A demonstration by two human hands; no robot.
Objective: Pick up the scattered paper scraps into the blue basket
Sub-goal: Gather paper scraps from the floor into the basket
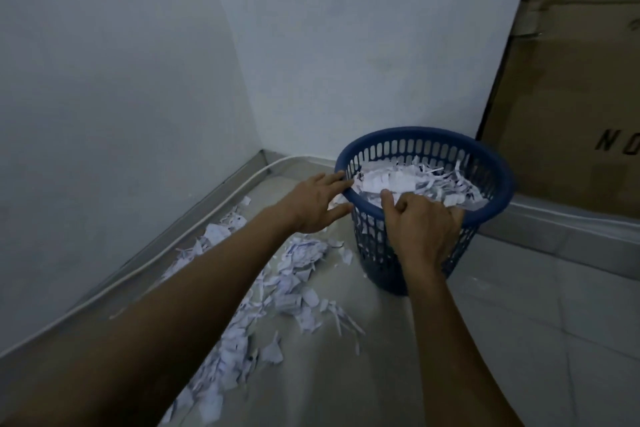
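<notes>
A round blue basket [498, 163] with slotted walls stands on the grey floor near the wall corner, filled nearly to the rim with white paper scraps [408, 180]. My left hand [317, 206] rests against the basket's left rim, fingers spread and nothing in it. My right hand [420, 227] is at the near rim with its fingers curled over the edge; whether it holds scraps is hidden. More paper scraps [294, 274] lie scattered across the floor to the left of the basket, trailing toward the lower left under my left forearm.
Two pale walls meet in a corner behind the basket, with a white cable [145, 263] along the left skirting. A large brown cardboard box [571, 87] leans at the right. A raised tiled ledge [561, 229] runs behind the basket.
</notes>
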